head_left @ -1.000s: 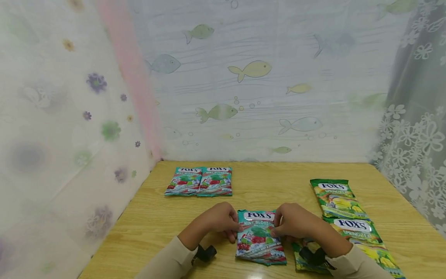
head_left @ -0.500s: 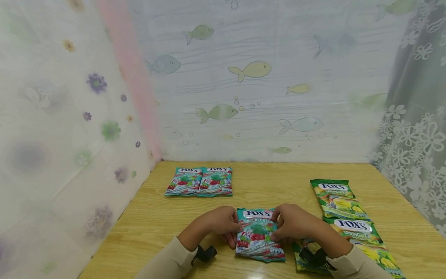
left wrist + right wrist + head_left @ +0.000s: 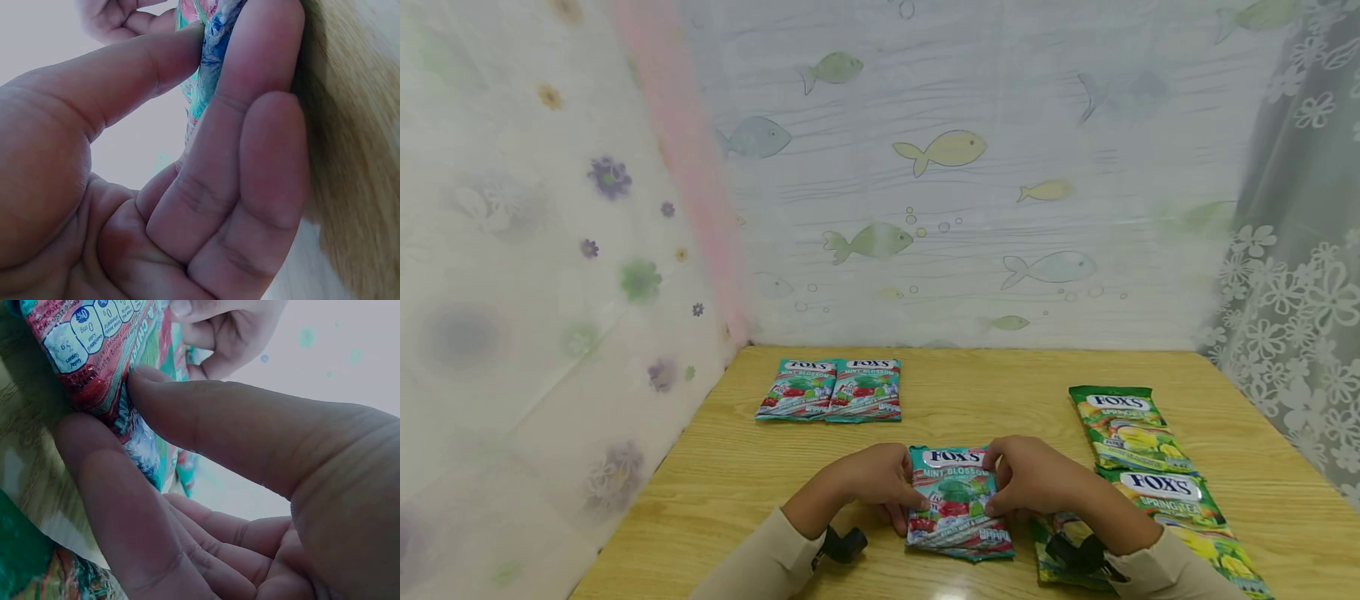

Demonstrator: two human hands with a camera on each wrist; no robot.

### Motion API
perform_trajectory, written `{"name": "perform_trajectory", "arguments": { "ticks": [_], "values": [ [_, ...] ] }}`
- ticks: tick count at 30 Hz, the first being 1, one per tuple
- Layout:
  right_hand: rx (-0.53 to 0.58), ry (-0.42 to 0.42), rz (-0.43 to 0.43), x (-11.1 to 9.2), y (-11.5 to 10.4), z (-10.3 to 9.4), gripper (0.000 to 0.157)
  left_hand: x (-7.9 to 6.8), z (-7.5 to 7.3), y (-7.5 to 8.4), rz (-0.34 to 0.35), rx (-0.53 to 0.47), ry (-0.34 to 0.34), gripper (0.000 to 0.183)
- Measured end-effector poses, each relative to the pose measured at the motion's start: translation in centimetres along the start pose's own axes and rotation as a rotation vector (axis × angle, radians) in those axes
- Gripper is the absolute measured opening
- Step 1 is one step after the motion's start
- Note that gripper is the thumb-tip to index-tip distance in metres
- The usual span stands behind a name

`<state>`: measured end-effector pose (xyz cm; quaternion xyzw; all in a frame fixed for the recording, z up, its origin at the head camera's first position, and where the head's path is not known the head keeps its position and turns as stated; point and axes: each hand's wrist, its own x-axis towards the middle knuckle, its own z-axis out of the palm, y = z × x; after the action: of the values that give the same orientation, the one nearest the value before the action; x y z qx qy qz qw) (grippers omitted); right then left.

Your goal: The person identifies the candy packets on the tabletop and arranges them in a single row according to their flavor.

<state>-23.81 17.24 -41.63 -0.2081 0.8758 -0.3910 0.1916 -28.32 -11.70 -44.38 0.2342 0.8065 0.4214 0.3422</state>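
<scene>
Packet, "FOX'S MINT BLOSSOM" (image 3: 958,521), teal and red: at the near middle of the table (image 3: 985,379), face up, between the two hands, label reading upright toward the person.

Near right, beside it: green-and-yellow packet (image 3: 1054,572), with the right forearm and a black wrist device (image 3: 1075,552) lying across it in the head view. Right of that: two "FOX'S SPRING TEA" packets in a column, the nearer one (image 3: 1168,500) meeting the farther one (image 3: 1123,421) end to end.

Far left: two more mint packets, left one (image 3: 797,392) and right one (image 3: 865,392), side by side and touching.

Surround: fish-print sheet (image 3: 865,196) at the far side; flower-print sheet (image 3: 512,333) on the left; grey curtain with white flowers (image 3: 1315,300) on the right.

Grip: left hand (image 3: 883,485) pinches the packet's left edge, thumb on the front, fingers behind. Right hand (image 3: 1033,477) pinches the right edge between thumb and forefinger; its other fingers are bent.

Obscured: packet's side edges, partly under the thumbs; most of the near green-and-yellow packet, its lettering unreadable. Whether the held packet's underside meets the wood cannot be told.
</scene>
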Motion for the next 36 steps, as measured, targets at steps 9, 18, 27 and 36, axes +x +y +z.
{"name": "perform_trajectory", "arguments": {
  "ticks": [9, 18, 27, 36],
  "values": [
    [0.020, 0.034, 0.008, -0.1, -0.4, -0.3, 0.047, -0.4, -0.3, 0.6, 0.003, -0.001, 0.026, 0.022],
    [0.084, 0.048, -0.001, 0.1, -0.7, -0.4, 0.041, -1.0, -0.8, 0.8, 0.025, 0.003, 0.051, 0.029],
    [0.002, 0.081, -0.040, 0.9, -1.8, -0.2, 0.041, -2.1, -1.6, 0.5, 0.026, 0.011, 0.125, 0.032],
    [0.065, 0.088, -0.060, 2.1, -3.2, 0.2, 0.043, -3.6, -3.0, 0.4, 0.027, 0.003, 0.174, 0.040]
  ]
}}
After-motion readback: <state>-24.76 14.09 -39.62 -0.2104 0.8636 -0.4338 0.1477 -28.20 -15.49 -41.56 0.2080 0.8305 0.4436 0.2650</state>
